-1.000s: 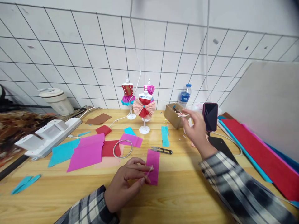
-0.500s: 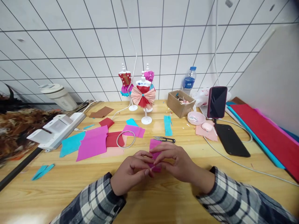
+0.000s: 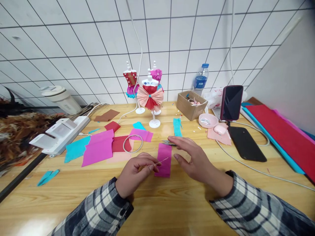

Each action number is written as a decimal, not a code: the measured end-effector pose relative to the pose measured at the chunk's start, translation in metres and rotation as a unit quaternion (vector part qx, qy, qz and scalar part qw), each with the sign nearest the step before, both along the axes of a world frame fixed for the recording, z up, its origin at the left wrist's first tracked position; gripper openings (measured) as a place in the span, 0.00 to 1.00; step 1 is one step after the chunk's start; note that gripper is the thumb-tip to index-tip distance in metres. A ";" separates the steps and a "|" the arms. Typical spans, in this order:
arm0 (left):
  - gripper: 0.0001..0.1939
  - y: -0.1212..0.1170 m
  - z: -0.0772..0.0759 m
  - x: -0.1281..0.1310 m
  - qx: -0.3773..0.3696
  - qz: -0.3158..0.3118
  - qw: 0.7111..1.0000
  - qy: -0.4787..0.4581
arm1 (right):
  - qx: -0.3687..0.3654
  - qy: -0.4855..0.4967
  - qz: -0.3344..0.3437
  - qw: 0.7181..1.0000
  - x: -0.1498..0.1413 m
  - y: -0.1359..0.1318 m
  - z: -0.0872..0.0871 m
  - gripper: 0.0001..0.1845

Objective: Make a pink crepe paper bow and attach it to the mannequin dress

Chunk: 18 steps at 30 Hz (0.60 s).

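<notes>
My left hand (image 3: 137, 173) is closed, pinching a thin pale strand (image 3: 162, 161) that sticks out to the right; what it is made of I cannot make out. Beneath the strand lies a magenta crepe paper strip (image 3: 164, 167), flat on the table. My right hand (image 3: 193, 159) is over the thread snips (image 3: 168, 143), fingers apart. Its palm and fingers hide the snips' handles, and only the blades show past the fingertips. Whether the fingers touch the snips I cannot tell.
Small dress forms in paper dresses (image 3: 150, 96) stand at the back. Coloured paper pieces (image 3: 98, 147) and a ring of white cable (image 3: 133, 151) lie left. A cardboard box (image 3: 190, 106), pink dish (image 3: 208, 121) and phones (image 3: 247, 144) are right; a power strip (image 3: 61, 134) is far left.
My right hand has come away from the left and moved up and right over the snips, its fingers opening. The strand now shows in my left hand, and more of the magenta strip is uncovered.
</notes>
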<state>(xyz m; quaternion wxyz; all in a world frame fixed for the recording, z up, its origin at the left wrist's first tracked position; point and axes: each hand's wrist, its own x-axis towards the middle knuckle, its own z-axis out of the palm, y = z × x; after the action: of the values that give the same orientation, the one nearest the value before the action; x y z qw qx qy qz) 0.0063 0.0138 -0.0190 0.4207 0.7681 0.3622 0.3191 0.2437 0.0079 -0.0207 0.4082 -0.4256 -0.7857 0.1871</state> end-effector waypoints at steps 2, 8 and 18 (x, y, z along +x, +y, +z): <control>0.16 -0.002 -0.001 0.002 -0.016 -0.015 1.000 -0.015 | 0.023 0.010 0.073 0.997 -0.007 -0.004 0.000 0.28; 0.17 -0.001 -0.004 0.004 -0.074 -0.038 0.996 -0.014 | 0.007 0.019 0.111 0.994 -0.025 -0.011 -0.011 0.10; 0.14 -0.004 -0.007 0.009 -0.023 -0.027 0.998 0.050 | 0.031 -0.033 0.055 0.997 -0.024 -0.009 -0.013 0.04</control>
<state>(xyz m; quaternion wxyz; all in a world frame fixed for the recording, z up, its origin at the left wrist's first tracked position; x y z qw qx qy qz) 0.0154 0.0099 -0.0258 0.4282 0.7828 0.3690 0.2602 0.2200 -0.0014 -0.0333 0.3838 -0.3747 -0.8265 0.1710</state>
